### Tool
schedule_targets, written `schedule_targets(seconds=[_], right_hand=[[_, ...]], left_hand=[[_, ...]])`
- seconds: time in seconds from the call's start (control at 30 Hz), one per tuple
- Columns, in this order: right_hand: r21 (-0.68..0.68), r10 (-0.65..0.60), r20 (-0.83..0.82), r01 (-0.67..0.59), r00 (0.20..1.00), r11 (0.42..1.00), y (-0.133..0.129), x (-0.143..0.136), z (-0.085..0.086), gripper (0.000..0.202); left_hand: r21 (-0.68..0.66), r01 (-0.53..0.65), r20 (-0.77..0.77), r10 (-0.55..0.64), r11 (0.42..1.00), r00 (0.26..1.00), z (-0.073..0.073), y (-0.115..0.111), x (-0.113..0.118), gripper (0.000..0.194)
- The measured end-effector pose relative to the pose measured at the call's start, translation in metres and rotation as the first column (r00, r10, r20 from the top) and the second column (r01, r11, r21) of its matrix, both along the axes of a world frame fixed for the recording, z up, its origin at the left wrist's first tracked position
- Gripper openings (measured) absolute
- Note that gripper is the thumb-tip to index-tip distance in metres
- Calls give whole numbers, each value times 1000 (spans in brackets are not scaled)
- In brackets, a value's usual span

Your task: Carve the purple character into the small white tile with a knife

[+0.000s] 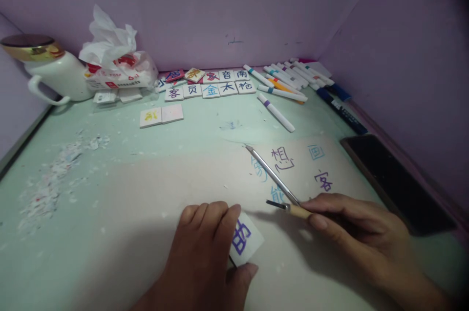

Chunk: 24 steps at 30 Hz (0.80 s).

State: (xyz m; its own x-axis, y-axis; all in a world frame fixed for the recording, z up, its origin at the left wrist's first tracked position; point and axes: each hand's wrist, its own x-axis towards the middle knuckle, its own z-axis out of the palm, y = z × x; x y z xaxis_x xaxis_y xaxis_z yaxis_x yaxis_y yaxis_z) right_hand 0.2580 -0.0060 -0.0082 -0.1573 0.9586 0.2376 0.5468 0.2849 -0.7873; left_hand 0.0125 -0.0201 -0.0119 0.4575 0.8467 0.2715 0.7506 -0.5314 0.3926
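Note:
My left hand (205, 252) is closed on a white square tile (254, 242) that bears a purple character, partly hidden by the fingers. A thin dark edge shows below the tile; I cannot make out what it is. In my right hand (366, 237) are two tools, pinched between thumb and fingers. One is a slim silver craft knife (270, 172) pointing up and left. The other, a carving gouge (297, 211) with a wooden handle, points left towards the tile without touching it. Beneath both hands lies a pale sheet (154, 188) with blue and purple handwritten characters.
White shavings (54, 184) are scattered at left. Character tiles (210, 90) line the back, with two paler tiles (161, 115) nearer. Several markers (276, 113) lie back right, beside a dark phone (395, 179). A white lidded mug (58, 76) and tissue pack (120, 74) stand back left.

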Motion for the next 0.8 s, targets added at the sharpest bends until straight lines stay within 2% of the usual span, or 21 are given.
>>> schedule_targets(seconds=[0.17, 0.33, 0.43, 0.5, 0.67, 0.8], right_hand=[[1, -20, 12, 20, 1000, 1000, -1, -1, 0, 12], [-27, 33, 11, -33, 999, 999, -6, -3, 1, 15], [-86, 20, -53, -24, 998, 996, -8, -4, 4, 17], [-131, 12, -151, -33, 988, 991, -9, -3, 4, 19], [-310, 52, -430, -202, 901, 929, -13, 1, -1, 20], [-329, 151, -545, -376, 825, 866, -14, 3, 8, 30]], left_hand=[[-24, -5, 34, 6, 1000, 999, 3, -1, 2, 59], [-52, -2, 39, 4, 999, 999, 6, -1, 2, 53], [-77, 34, 14, -33, 996, 999, 9, 0, 2, 48], [-106, 46, 1, -46, 993, 999, 10, 1, 1, 47], [-155, 80, 25, -77, 985, 997, 10, 2, 0, 46], [-169, 89, 26, -86, 982, 996, 10, 2, 0, 45]])
